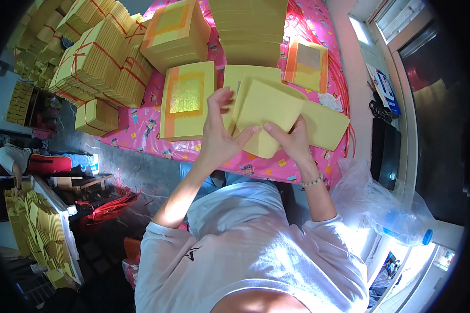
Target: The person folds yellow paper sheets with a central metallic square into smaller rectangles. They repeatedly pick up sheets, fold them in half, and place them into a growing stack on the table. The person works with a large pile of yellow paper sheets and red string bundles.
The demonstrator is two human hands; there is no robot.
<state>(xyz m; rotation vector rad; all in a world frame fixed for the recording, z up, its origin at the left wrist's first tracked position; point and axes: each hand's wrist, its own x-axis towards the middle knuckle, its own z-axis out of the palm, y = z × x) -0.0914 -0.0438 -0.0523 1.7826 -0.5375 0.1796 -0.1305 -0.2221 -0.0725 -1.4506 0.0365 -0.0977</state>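
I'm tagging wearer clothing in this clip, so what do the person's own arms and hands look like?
Both forearms are bare, with no gloves on the left hand or the right hand. A white short-sleeved shirt with a small dark mark on the chest covers the upper arms. A pale beaded bracelet circles the right wrist. No rings or watch can be seen.

A single head-worn fisheye view looks steeply down from above the person's own chest, so the white shirt fills the lower edge and both forearms rise from it. It faces forward over the pink table cover (141,136), close to the left hand (218,130) and right hand (292,140) at mid-frame. Beyond the hands the stacks recede; left of them the floor drops away, and edges bend toward the rim.
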